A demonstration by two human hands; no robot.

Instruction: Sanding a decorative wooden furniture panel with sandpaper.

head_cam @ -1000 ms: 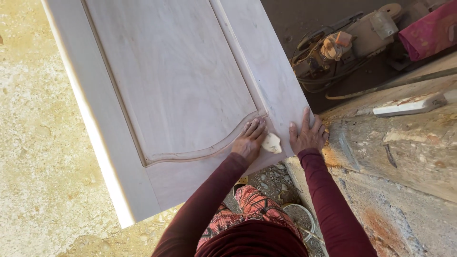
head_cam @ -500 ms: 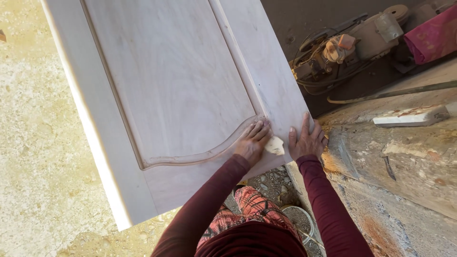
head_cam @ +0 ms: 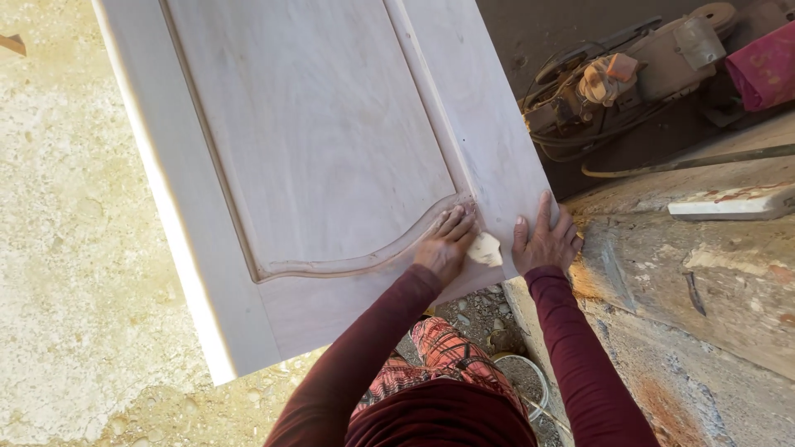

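A large whitewashed wooden cabinet door [head_cam: 323, 165] with a raised arched panel lies tilted in front of me. My left hand [head_cam: 447, 244] presses a small folded piece of sandpaper [head_cam: 486, 248] against the door's lower right corner, by the curved moulding groove. My right hand [head_cam: 544, 242] rests flat with fingers spread on the door's right edge, just beside the sandpaper. Both arms wear dark red sleeves.
A rough, stained workbench [head_cam: 704, 281] lies to the right, with a white block [head_cam: 733, 201] on it. A dusty power tool with cables [head_cam: 613, 83] sits at the upper right beside a pink cloth [head_cam: 766, 66]. Pale gritty floor [head_cam: 74, 248] spreads to the left.
Both hands and the sandpaper stay at the same corner, with the left hand shifting only slightly along the groove. The view has drifted a little.
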